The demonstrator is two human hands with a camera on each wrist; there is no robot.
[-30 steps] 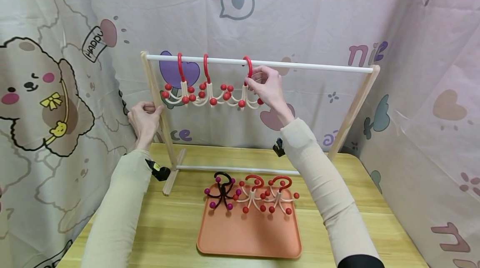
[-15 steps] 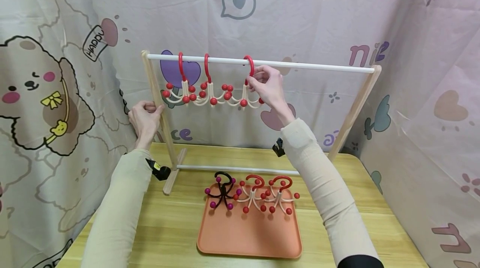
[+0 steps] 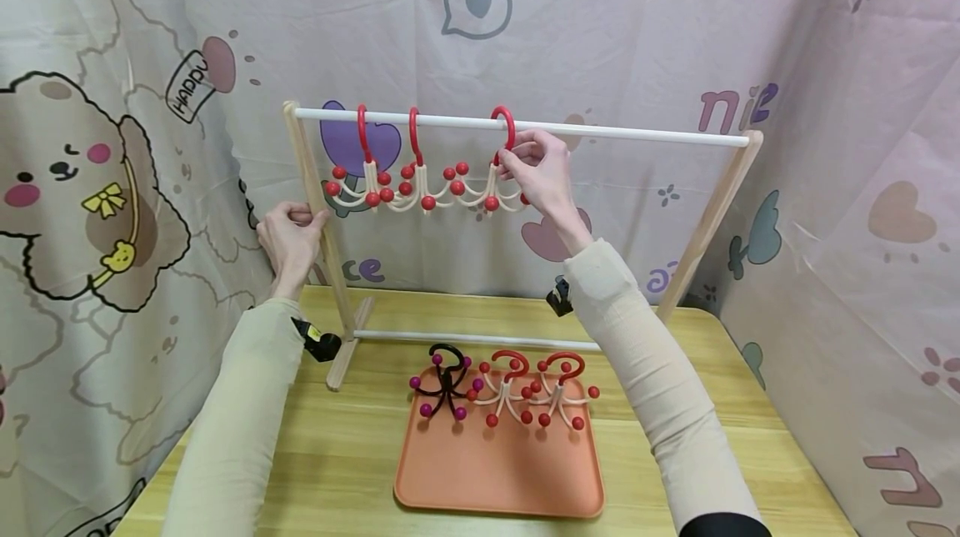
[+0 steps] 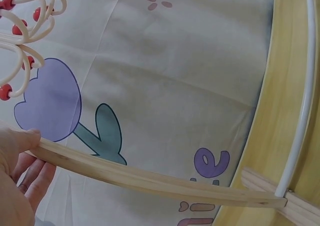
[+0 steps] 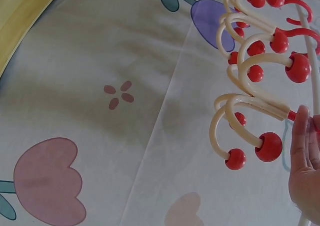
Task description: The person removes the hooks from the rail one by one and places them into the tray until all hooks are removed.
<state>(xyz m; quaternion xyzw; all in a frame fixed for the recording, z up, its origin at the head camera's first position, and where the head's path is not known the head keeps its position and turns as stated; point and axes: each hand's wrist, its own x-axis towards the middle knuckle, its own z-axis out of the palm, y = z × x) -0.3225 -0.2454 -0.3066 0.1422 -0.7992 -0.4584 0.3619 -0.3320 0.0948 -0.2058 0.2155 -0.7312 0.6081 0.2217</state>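
Note:
My right hand (image 3: 542, 174) pinches the lower part of a red hook (image 3: 509, 127) whose curve lies over the white top rail (image 3: 630, 132); its cream arms with red balls hang below. Two similar red-and-cream hangers (image 3: 371, 174) (image 3: 418, 178) hang to its left. My left hand (image 3: 288, 241) grips the rack's wooden left post (image 3: 306, 162), thumb on one side and fingers behind, as the left wrist view shows with the post (image 4: 125, 176). In the right wrist view, my fingers (image 5: 300, 141) are at the red base of the nearest hanger (image 5: 250, 106).
An orange tray (image 3: 498, 474) on the wooden table (image 3: 337, 454) holds a black hanger (image 3: 447, 383) with purple balls and two red-and-cream hangers (image 3: 506, 391) (image 3: 558, 395). The rack's lower rail (image 3: 465, 340) runs behind it. Patterned curtains (image 3: 600, 28) surround the table.
The hanger in my right hand has moved slightly right and up, its hook rising a little above the rail. My left hand stays on the post.

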